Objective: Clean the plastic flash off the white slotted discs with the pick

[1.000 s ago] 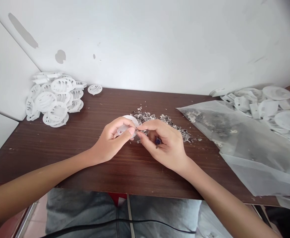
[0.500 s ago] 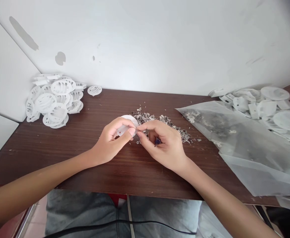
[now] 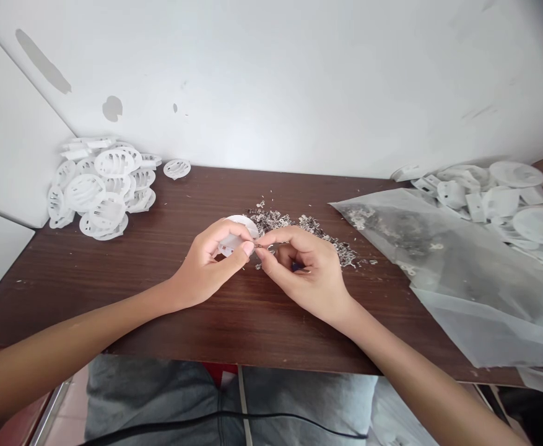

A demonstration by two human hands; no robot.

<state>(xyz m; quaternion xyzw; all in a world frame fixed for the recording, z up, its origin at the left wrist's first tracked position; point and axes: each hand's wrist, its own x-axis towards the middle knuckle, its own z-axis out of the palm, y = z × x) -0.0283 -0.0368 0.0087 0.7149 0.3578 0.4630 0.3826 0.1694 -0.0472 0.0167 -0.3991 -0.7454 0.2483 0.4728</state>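
Note:
My left hand (image 3: 210, 263) is closed round a white round plastic part (image 3: 238, 232), held just above the brown table (image 3: 160, 297) near its middle. My right hand (image 3: 306, 269) meets it from the right, thumb and forefinger pinched on a tiny metal piece (image 3: 258, 246) at the edge of the white part. Its other fingers are curled in. Right behind both hands lies a scatter of small metal clips (image 3: 308, 232).
A heap of white slotted plastic discs (image 3: 99, 186) lies at the back left by the wall. A clear plastic bag (image 3: 461, 266) spreads over the right side, with more white plastic parts (image 3: 498, 195) behind it. A black cable (image 3: 215, 418) crosses my lap.
My right hand's curled fingers have closed a little further, hiding the dark spot seen in the palm before. Both hands stay in the same place.

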